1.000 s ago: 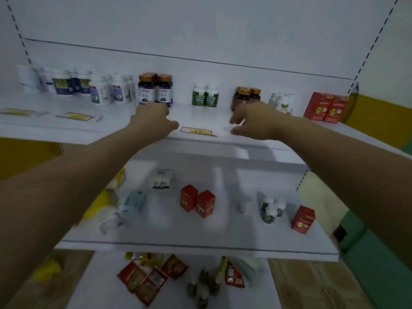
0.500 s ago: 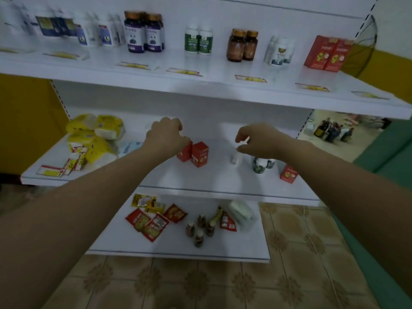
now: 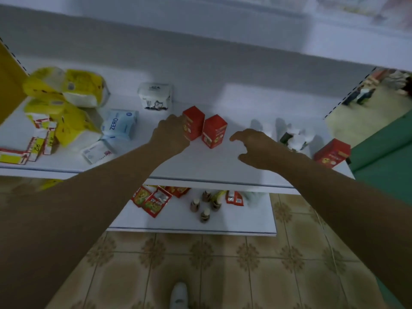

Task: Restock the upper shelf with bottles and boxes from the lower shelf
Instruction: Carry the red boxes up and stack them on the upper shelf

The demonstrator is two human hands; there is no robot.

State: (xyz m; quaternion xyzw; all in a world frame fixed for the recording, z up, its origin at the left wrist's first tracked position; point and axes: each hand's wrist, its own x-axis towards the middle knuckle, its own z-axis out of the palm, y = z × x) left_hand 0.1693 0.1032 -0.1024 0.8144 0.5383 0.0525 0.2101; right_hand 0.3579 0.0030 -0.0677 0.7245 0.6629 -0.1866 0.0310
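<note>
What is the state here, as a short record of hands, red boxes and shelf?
left hand: against the left red box; grip unclear
right hand: loosely curled, holds nothing, just right of the middle red box
third red box: at the shelf's right end, untouched
lower shelf: all three boxes stand on it

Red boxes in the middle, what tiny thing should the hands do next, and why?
Probably the left hand should close round the left red box and lift it. That hand is against the box, though a grip is not clear. The box stands upright on the lower shelf, and the right hand hangs open beside the other red box, holding nothing.
</note>
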